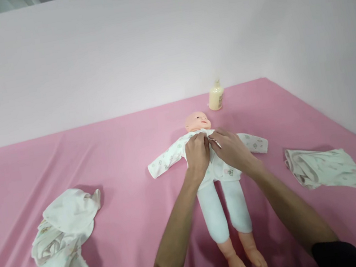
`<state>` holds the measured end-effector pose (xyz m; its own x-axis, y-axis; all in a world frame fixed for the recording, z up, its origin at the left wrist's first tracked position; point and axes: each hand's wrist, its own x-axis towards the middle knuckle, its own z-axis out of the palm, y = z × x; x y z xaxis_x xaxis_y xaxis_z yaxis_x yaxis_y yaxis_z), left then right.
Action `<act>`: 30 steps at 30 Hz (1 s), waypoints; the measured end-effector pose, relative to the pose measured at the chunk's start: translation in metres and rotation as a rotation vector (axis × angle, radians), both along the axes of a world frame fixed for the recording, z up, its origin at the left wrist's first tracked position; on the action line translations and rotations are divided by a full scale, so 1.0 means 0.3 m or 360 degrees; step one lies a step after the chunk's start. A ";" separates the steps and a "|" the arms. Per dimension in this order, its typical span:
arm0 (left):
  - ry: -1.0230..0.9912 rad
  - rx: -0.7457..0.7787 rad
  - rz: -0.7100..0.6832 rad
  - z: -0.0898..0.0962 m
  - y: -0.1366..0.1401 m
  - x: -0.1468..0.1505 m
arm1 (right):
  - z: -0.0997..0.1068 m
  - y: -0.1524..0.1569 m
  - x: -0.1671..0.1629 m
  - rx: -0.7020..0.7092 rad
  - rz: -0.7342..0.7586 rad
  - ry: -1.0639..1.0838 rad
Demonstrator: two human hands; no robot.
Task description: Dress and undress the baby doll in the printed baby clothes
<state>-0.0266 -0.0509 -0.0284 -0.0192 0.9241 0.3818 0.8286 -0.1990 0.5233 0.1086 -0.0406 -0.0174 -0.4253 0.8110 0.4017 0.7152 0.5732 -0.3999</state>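
Note:
A baby doll [197, 121] lies on its back on a pink sheet, head toward the wall and bare feet toward me. It wears a white printed baby jacket [210, 174], with both sleeves spread outward, and white legs or pants [212, 213] reaching its shins. My left hand [198, 154] is closed at the jacket's front opening, just below the neck. Beside it my right hand [230, 146] pinches the other front edge of the jacket. The fingertips almost meet over the chest. Whatever fastener lies between them is hidden.
A pump bottle of pale yellow liquid [216, 96] stands behind the doll's head. Crumpled white printed baby clothes [62, 257] lie at the left, and a folded printed cloth [327, 167] at the right. A white wall [100, 60] borders the pink-covered table [117, 162].

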 end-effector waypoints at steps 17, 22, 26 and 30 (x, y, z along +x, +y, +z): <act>-0.0296 0.0011 0.0025 -0.030 0.033 -0.010 | -0.059 0.062 -0.040 -0.0988 -0.0082 0.1548; -0.0489 0.0008 -0.0009 -0.027 0.037 -0.017 | -0.074 0.056 -0.054 -0.0885 -0.0118 0.1515; -0.0595 -0.0080 -0.0020 -0.014 0.034 -0.023 | -0.090 0.062 -0.052 -0.0775 -0.0064 0.1401; -0.0779 -0.0322 -0.0171 0.008 0.028 -0.051 | -0.094 0.074 -0.044 -0.0661 -0.0032 0.1284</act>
<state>-0.0420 -0.0423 -0.0261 -0.0516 0.9847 0.1662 0.4586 -0.1245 0.8799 0.0953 -0.0183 -0.0457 -0.1256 0.9613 0.2452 0.1366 0.2616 -0.9555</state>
